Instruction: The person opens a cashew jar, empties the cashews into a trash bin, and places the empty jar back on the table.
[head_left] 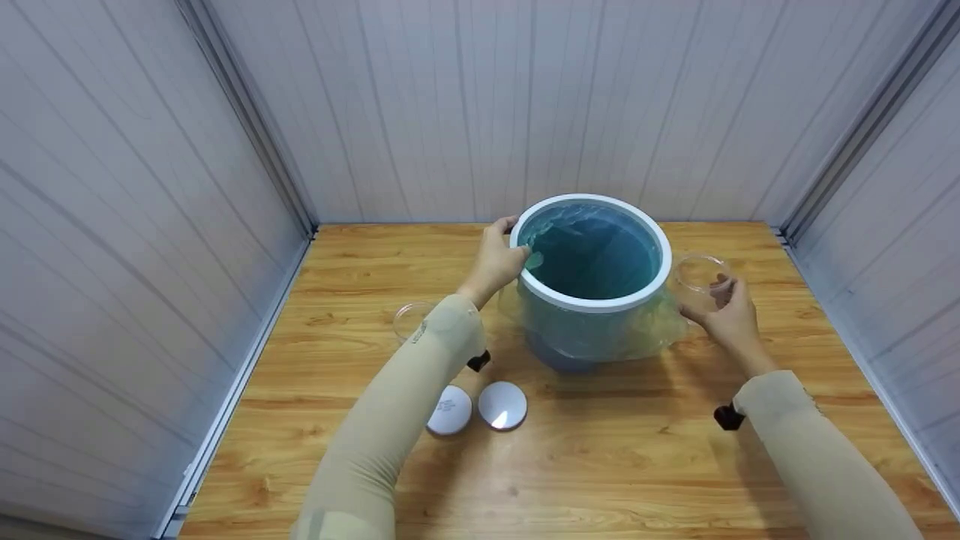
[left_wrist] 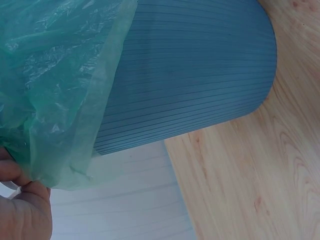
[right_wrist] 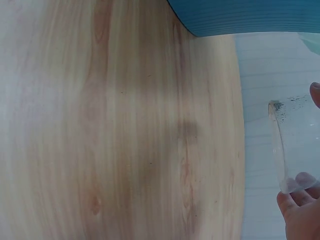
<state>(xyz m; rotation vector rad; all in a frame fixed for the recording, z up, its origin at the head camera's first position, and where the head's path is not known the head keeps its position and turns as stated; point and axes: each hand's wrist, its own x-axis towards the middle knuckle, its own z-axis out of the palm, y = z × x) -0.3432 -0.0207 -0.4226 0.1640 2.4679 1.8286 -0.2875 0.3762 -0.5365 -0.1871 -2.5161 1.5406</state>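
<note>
A blue ribbed trash bin (left_wrist: 200,65) with a white rim (head_left: 592,304) stands right of the middle in the head view. A thin green plastic bag (head_left: 630,334) lines it and hangs over the outside. My left hand (head_left: 496,259) grips the rim at its left side, thumb on top and fingers outside; in the left wrist view it is at the lower left, against the bag. Right of the bin, my right hand (head_left: 733,315) holds a clear plastic jar (right_wrist: 300,135) between thumb and fingers. This jar's round mouth faces up in the head view.
Another clear jar (head_left: 403,324) stands on the wooden table (head_left: 600,465), partly hidden behind the left sleeve. Two round white lids, one left (head_left: 450,410) and one right (head_left: 502,406), lie in front of the bin. Pale panel walls (head_left: 420,112) enclose the back and sides.
</note>
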